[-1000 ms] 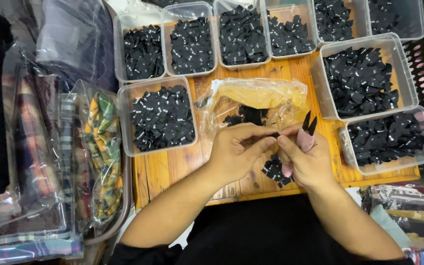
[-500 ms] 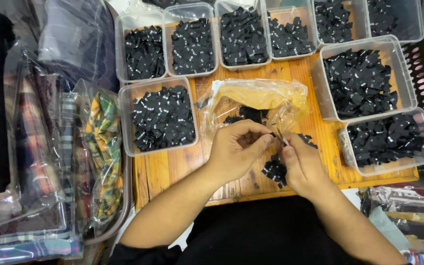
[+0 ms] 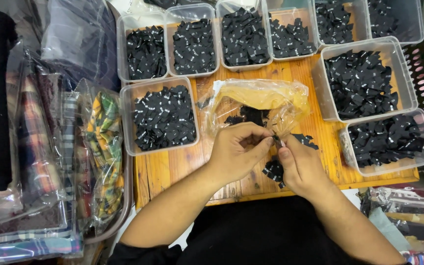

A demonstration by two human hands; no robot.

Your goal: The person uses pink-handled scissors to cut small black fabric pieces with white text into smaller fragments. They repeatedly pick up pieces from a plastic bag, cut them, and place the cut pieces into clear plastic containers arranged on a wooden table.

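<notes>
Fingertips of both hands meet over the middle of the wooden slatted counter: the left hand and the right hand each close in a pinch grip on one small black folded fabric label, held up between them, probably so it can be handled alone. Just below lies a small loose heap of black labels, within easy reach. Behind the hands a crumpled clear plastic bag holds more of them, mouth toward the person. Clear plastic tubs of black labels ring the working spot, seemingly as sorted batches. Bagged checked cloth sits off to the left.
</notes>
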